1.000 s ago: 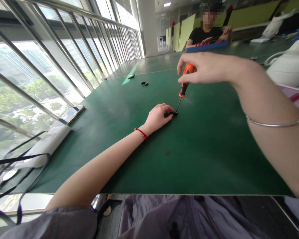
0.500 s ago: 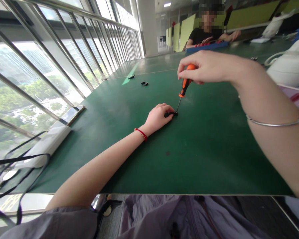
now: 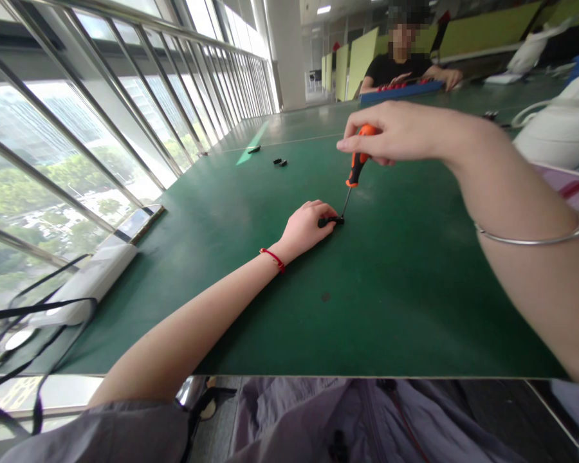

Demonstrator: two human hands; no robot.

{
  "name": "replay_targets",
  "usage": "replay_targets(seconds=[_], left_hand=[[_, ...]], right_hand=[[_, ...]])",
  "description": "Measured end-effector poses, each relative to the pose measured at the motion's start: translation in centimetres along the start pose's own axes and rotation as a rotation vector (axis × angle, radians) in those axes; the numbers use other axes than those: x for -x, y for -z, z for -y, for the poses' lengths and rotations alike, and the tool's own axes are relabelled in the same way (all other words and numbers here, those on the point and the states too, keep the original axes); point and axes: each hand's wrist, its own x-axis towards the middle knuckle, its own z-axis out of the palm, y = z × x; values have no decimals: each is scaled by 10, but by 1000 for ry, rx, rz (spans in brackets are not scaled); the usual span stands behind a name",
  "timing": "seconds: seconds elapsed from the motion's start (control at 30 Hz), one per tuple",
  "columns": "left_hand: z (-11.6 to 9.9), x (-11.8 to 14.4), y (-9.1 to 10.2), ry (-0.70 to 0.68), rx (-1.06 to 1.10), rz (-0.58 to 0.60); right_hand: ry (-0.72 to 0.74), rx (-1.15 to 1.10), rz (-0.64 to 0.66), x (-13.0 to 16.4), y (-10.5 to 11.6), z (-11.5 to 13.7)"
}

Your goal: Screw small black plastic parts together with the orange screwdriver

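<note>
My left hand [image 3: 309,226] rests on the green tabletop, its fingers closed around a small black part [image 3: 335,220]. That part lies flat on the table, and the fingers hide some of it. Above it, my right hand [image 3: 383,132] grips an orange and black screwdriver [image 3: 358,164] by the handle. The screwdriver leans slightly, with its thin shaft pointing down and its tip at the right end of the black part. Whether a screw sits under the tip is too small to tell.
Farther back on the green table [image 3: 390,296] lie small black pieces [image 3: 280,163] and another dark piece [image 3: 255,149]. A person [image 3: 400,67] sits across by a blue tray [image 3: 400,91]. White equipment [image 3: 562,125] stands at right; a white power strip [image 3: 94,283] and straps lie left, beside a railing.
My right hand has shifted slightly on the screwdriver handle, its fingers reaching a little farther left. The left hand and black part have stayed put. The person opposite has lowered a hand.
</note>
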Motion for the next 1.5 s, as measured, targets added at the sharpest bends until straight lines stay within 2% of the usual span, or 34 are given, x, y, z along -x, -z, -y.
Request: replay_targets(seconds=[0.07, 0.23, 0.37, 0.5, 0.67, 0.83, 0.97, 1.1, 1.27, 1.4, 1.5], left_hand=[[0, 0, 0, -3, 1, 0], [0, 0, 0, -1, -3, 3], [-1, 0, 0, 0, 0, 5], [-1, 0, 1, 5, -4, 9], [-1, 0, 1, -5, 2, 4], [0, -1, 0, -4, 0, 7], [-1, -1, 0, 4, -5, 10], [0, 0, 0, -5, -2, 4], [0, 1, 0, -14, 0, -3], [-1, 0, 1, -2, -7, 8], [-1, 0, 1, -2, -2, 9]], right_hand=[[-16, -18, 32, 0, 0, -1], [13, 11, -43, -1, 1, -1], [-23, -9, 26, 0, 1, 0], [36, 39, -73, -1, 0, -1], [-36, -7, 24, 0, 0, 0], [10, -2, -31, 0, -1, 0], [-17, -4, 5, 0, -1, -1], [18, 41, -65, -1, 0, -1], [-45, 20, 42, 1, 2, 1], [24, 69, -51, 0, 1, -1], [-5, 54, -16, -1, 0, -2]])
